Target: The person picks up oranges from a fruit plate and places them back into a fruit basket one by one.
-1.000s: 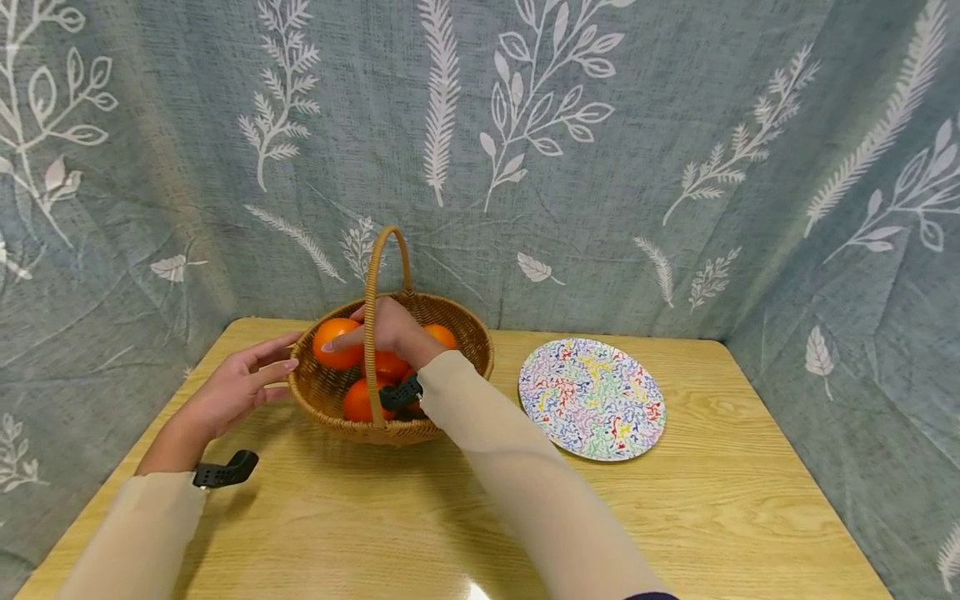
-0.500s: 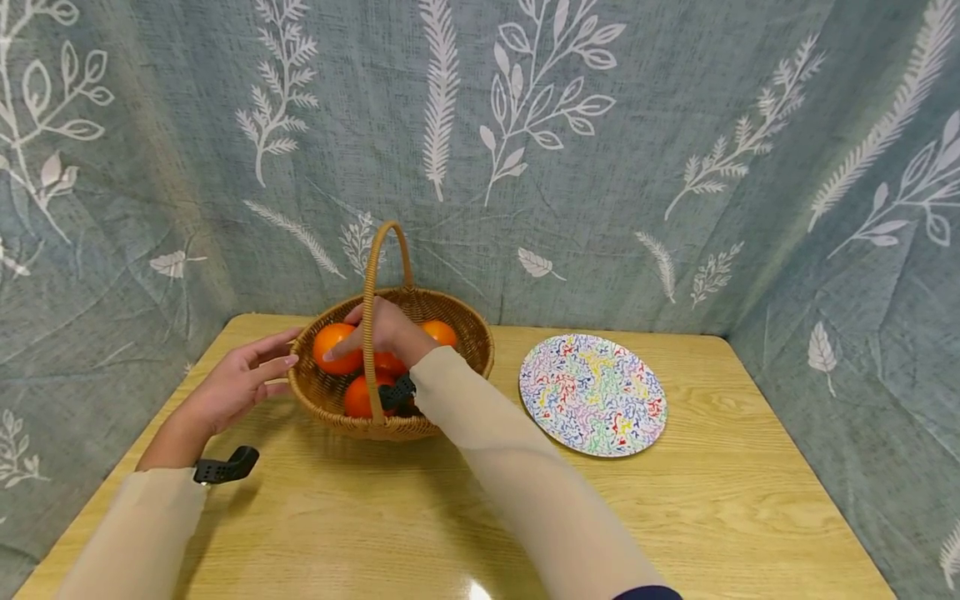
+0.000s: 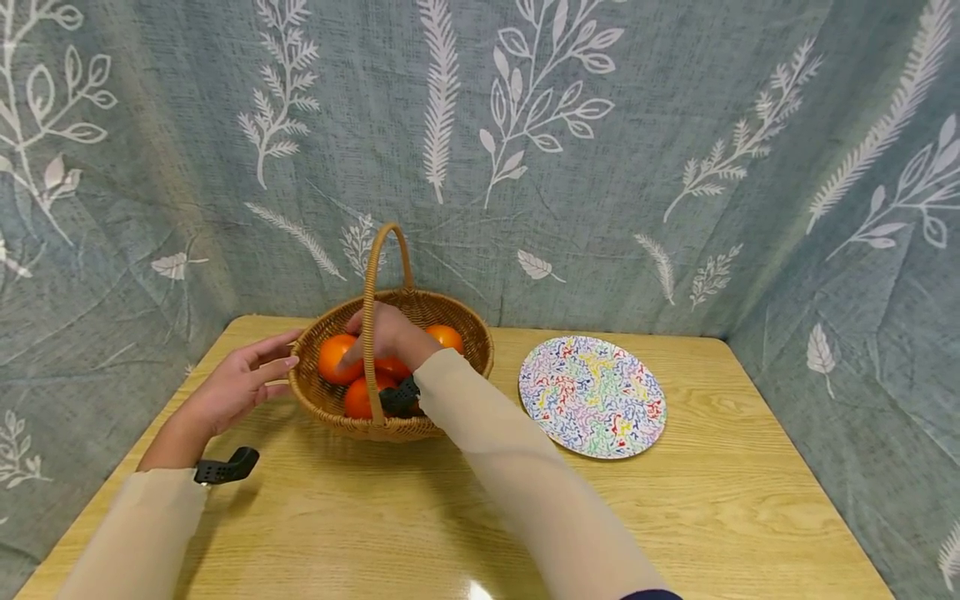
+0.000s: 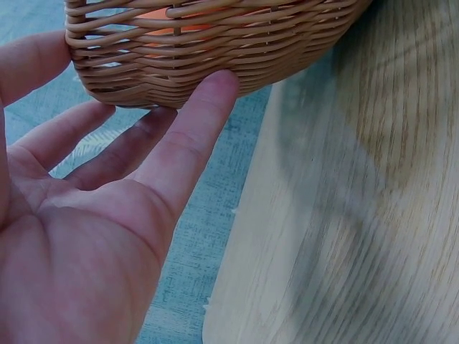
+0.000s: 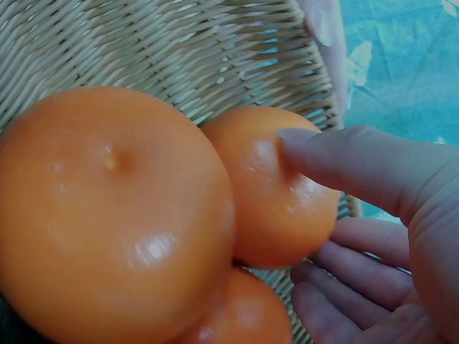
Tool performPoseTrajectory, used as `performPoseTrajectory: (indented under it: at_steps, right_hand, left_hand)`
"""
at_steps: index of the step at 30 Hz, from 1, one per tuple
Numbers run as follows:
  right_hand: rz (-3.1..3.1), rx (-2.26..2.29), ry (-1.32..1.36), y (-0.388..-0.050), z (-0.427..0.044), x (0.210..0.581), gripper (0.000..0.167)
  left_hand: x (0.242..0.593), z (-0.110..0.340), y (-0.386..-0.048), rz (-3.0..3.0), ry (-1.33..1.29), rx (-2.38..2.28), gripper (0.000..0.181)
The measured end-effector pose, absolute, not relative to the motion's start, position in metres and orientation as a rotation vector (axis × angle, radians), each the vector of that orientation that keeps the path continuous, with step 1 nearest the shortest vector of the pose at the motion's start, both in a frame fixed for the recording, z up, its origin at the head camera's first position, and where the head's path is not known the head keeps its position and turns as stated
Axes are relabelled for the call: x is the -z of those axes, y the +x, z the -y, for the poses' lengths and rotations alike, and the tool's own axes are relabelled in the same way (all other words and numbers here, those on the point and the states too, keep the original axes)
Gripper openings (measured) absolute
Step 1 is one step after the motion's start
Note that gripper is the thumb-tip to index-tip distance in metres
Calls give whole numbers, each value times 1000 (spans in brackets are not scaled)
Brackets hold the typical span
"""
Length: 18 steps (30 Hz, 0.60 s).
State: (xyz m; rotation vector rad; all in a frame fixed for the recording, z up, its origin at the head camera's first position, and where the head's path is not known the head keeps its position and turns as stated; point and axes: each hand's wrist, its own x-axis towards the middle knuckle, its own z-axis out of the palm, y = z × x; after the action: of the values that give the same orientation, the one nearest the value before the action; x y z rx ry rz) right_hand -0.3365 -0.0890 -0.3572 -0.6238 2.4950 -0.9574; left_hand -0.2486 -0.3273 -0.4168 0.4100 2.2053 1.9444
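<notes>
In the head view, a wicker basket (image 3: 442,304) with an arched handle (image 3: 370,317) holds several oranges. My right hand (image 3: 386,329) reaches inside, behind the handle, and holds the leftmost orange (image 3: 333,357). In the right wrist view, the thumb presses that orange (image 5: 258,215) on its upper side, while the other fingers (image 5: 358,279) curl by its lower side. A larger-looking orange (image 5: 107,236) is close to the camera. My left hand (image 3: 236,383) touches the basket's left end. Seen from the left wrist, its extended fingertips rest against the woven outer wall (image 4: 215,50).
A round plate (image 3: 592,398) with a multicoloured squiggle pattern lies right of the basket on the wooden table (image 3: 712,500). Grey-blue cloth (image 3: 465,167) with white leaf prints hangs behind and at both sides.
The leftmost orange has shifted slightly down and right with my right hand's fingers. The orange at the basket's right has shifted slightly right. My left hand stays at the basket's edge.
</notes>
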Motion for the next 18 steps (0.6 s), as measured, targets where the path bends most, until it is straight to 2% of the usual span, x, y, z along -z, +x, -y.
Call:
performPoseTrajectory:
  at_steps: [7,18]
  right_hand:
    - [-2620,733,-823,-346,80,354,54]
    - [-2558,864,-815,-338,68,350,56]
  left_hand:
    - [417,330,-249,-2205,405,-1953,65]
    - [418,328,-251,-2205,426,-1957,63]
